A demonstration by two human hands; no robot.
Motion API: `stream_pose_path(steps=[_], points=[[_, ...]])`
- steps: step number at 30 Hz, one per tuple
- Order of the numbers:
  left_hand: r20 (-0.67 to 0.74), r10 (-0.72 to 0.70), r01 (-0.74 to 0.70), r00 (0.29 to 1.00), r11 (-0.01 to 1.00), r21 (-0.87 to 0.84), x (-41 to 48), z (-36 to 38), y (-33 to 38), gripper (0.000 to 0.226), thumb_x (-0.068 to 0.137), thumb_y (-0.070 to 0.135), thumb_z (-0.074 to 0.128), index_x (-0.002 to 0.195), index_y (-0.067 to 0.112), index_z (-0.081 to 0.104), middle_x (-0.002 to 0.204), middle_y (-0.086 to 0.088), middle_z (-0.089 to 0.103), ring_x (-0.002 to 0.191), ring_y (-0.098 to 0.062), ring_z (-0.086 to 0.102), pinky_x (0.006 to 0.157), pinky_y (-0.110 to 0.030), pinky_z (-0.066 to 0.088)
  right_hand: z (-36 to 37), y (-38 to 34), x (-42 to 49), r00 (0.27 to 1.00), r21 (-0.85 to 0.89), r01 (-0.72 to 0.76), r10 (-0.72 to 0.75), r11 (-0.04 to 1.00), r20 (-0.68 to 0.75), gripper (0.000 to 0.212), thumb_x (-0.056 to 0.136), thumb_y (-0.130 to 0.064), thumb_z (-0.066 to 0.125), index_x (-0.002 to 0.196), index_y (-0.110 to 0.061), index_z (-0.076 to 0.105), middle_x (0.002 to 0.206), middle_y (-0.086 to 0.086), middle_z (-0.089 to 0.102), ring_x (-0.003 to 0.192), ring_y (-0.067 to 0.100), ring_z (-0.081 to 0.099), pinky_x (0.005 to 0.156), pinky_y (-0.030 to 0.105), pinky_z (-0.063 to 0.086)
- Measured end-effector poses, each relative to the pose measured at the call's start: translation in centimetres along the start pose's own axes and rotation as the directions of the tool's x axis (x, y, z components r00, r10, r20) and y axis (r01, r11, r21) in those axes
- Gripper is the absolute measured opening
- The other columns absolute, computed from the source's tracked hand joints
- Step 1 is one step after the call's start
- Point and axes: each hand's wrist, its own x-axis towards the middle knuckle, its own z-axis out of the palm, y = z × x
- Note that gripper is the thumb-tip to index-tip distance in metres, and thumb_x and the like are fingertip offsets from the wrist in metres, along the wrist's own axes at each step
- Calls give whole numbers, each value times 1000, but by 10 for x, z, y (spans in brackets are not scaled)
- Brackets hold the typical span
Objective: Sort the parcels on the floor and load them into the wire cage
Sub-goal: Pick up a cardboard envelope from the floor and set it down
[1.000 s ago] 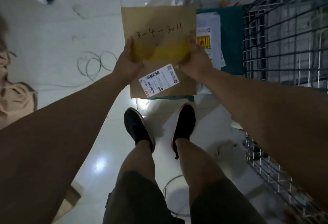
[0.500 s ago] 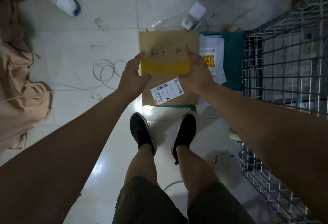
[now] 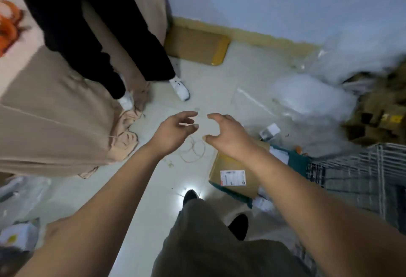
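Both hands had let go of the brown envelope (image 3: 228,164) they were holding a moment before, and the view had swung up toward the wall. The left hand (image 3: 173,131) and the right hand (image 3: 226,136) hung side by side above the pale floor (image 3: 219,79), near each other but not touching. The fingers of both were loosely curled and spread, and they gripped nothing.

The envelope lay flat on the floor under the right forearm, its white shipping label (image 3: 232,177) facing up. It rested on top of a teal parcel (image 3: 297,162), which sat just beside the wire cage (image 3: 356,175) at the right edge. I could not tell what was inside the cage.

A second brown padded envelope (image 3: 195,45), with a yellow end, lay against the base of the wall (image 3: 285,2), well apart from the hands. A thin looped cord (image 3: 194,151) lay on the floor below the hands, and a small white box (image 3: 270,130) sat near the right hand. Clear plastic bags (image 3: 307,99) were heaped to the right, with blurred cardboard boxes (image 3: 377,114) beyond them.

Another person stood at the upper left in black trousers (image 3: 98,35) and white shoes (image 3: 180,86), next to a large beige cloth (image 3: 55,112). The wearer's own black shoe (image 3: 191,194) showed below the hands.
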Motion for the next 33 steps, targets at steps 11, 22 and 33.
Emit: stream_pose_path(steps=[11,22,33], points=[[-363,-143,75,921,978,-195,-207,-122,-36,37,96,39,68,133,40,65,120,15,68,104,-2,68,76,-22,49,37,-198,-61,886,-237,377,-274,895,375,73,85,-45,74,151,-31,45,147,7,49,134,23,50,98,30,42],[-602,-459,162,653,861,-481,-439,-167,-193,32,98,31,66,129,38,68,114,15,72,105,-1,67,93,-23,51,215,-314,-152,662,-290,637,-315,714,680,71,86,-45,72,150,-27,47,146,9,51,133,24,50,98,28,39],[-628,-634,191,452,756,-626,-578,-206,-345,37,102,29,61,136,46,60,111,17,65,82,7,64,71,-28,49,395,-418,-219,513,-265,761,-300,591,804,71,88,-39,69,152,-31,41,137,10,51,127,27,54,101,31,43]])
